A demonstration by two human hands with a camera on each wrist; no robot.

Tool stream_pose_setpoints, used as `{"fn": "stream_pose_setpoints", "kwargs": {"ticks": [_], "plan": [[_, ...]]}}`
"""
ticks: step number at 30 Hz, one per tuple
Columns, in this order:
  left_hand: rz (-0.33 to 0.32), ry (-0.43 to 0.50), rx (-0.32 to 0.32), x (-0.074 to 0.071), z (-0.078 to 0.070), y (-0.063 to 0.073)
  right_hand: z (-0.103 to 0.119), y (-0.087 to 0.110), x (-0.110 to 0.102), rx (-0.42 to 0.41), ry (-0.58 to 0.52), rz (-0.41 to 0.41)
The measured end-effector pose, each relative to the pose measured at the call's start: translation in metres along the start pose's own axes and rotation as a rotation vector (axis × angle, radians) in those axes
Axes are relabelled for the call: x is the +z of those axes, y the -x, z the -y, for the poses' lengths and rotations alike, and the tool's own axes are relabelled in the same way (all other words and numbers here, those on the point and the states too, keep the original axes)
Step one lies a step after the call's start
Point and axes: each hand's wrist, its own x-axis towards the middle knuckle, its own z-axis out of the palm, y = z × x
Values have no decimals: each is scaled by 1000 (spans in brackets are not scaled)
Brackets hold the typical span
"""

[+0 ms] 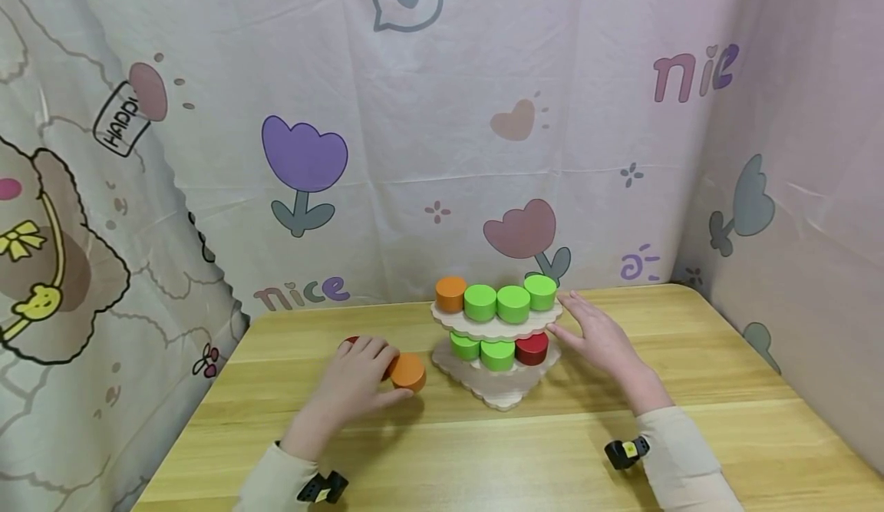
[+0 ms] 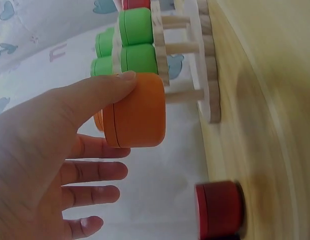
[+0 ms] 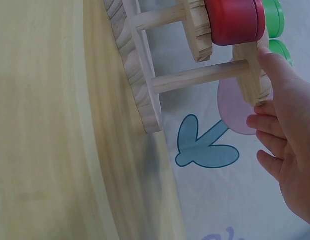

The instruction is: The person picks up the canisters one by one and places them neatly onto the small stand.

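My left hand (image 1: pixel 352 380) pinches an orange toy cylinder (image 2: pixel 140 112) between thumb and index finger, above the table left of a tiered wooden stand (image 1: pixel 503 397). In the left wrist view the other fingers stretch out beyond it. At the stand's right side, my right hand (image 1: pixel 608 347) grips the edge of the upper tier (image 3: pixel 252 82), thumb on top and fingertips at its underside. The upper tier carries an orange cylinder (image 1: pixel 450 295) and several green cylinders (image 1: pixel 513 304). On the tier below sit green cylinders (image 1: pixel 497 355) and a red one (image 1: pixel 532 348).
A dark red cylinder (image 2: pixel 222 210) stands on the wooden table (image 1: pixel 497 466), largely behind my left hand in the head view. Printed cloth (image 1: pixel 414 128) hangs behind the table and along both sides.
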Motion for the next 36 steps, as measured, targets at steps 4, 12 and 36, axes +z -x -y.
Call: {"fn": "stream_pose_setpoints", "kwargs": {"ticks": [4, 12, 36], "plan": [[7, 9, 22, -1, -10, -7, 1, 0, 0, -2, -1, 4], [34, 23, 76, 2, -30, -18, 1, 0, -1, 1, 4, 9], [112, -42, 209, 21, -82, -39, 2, 1, 0, 9, 1, -9]]}}
